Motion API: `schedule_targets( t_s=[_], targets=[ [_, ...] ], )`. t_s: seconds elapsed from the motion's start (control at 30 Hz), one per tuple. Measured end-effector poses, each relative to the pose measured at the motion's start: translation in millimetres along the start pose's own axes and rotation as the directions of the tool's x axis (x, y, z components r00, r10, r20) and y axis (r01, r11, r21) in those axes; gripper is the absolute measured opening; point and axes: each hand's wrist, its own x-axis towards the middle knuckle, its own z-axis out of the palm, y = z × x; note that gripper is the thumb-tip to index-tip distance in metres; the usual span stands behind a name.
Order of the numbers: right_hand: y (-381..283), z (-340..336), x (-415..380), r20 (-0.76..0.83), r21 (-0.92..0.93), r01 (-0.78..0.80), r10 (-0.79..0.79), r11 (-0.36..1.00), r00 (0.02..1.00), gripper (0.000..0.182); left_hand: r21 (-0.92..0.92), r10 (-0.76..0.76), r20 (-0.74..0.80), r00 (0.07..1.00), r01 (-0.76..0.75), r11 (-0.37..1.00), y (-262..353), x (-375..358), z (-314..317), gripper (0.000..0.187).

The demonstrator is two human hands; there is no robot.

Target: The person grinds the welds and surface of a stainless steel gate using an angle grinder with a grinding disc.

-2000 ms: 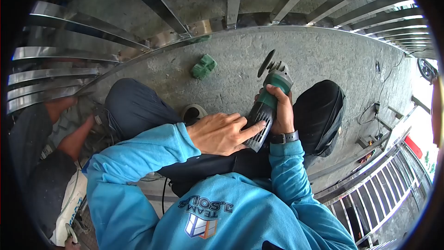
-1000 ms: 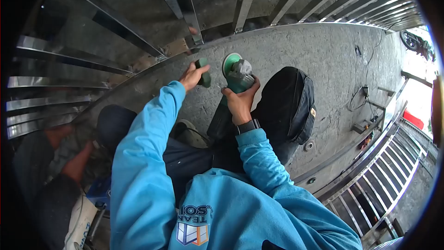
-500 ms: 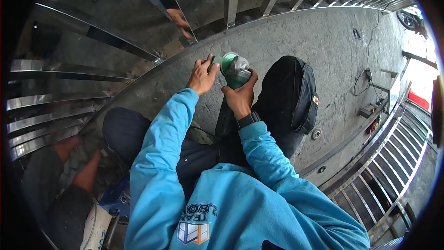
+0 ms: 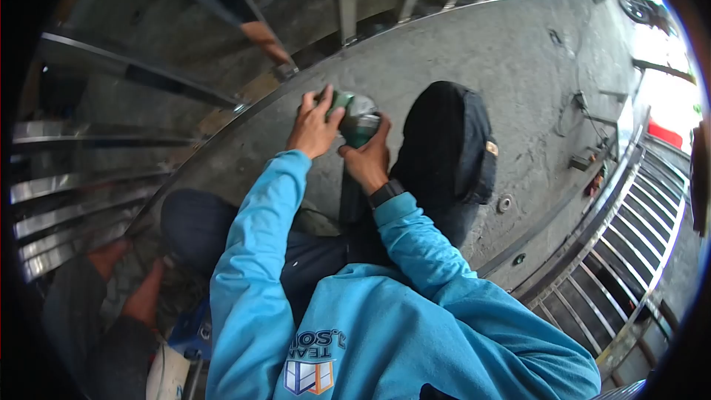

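Observation:
My right hand point(image 4: 368, 159), with a dark watch at its wrist, wraps around the head of an angle grinder point(image 4: 361, 124). The tool's dark body hangs down between my legs. On its left side, my left hand point(image 4: 314, 127) curls with its fingers on a green block point(image 4: 340, 104), right up at the grinder's disc. Blur and the fingers hide most of the disc. Both hands are above the concrete floor, between my knees.
Shiny metal bars of a railing frame point(image 4: 348, 11) curve along the front and left. Another barred frame point(image 4: 629, 244) lies at right, near a cable point(image 4: 581, 100) and a small ring point(image 4: 505, 203). Another person's bare foot point(image 4: 144, 292) is at lower left.
The view has shifted slightly. My left hand has closed in on the grinder, its fingers now over the disc side; the pale green disc face seen before is mostly covered.

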Motion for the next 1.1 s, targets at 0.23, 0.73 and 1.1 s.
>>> schedule_targets(
  t_s=[0.23, 0.73, 1.1],
  targets=[
    [-7, -2, 7, -0.165, 0.227, 0.059, -0.021, 0.972, 0.986, 0.103, 0.048, -0.28, -0.12, 0.952, 0.287, 0.957, -133, -22, 44, 0.06],
    [-35, -29, -5, 0.414, 0.674, -0.446, 0.199, 0.589, 0.888, 0.055, -0.169, 0.345, 0.383, 0.857, -0.303, 0.938, 69, -117, -118, 0.079],
    [-45, -30, -26, 0.187, 0.415, -0.213, 0.146, 0.884, 0.971, 0.085, -0.158, 0.471, 0.276, 0.838, -0.444, 0.882, 60, -157, -85, 0.082]
  ],
)
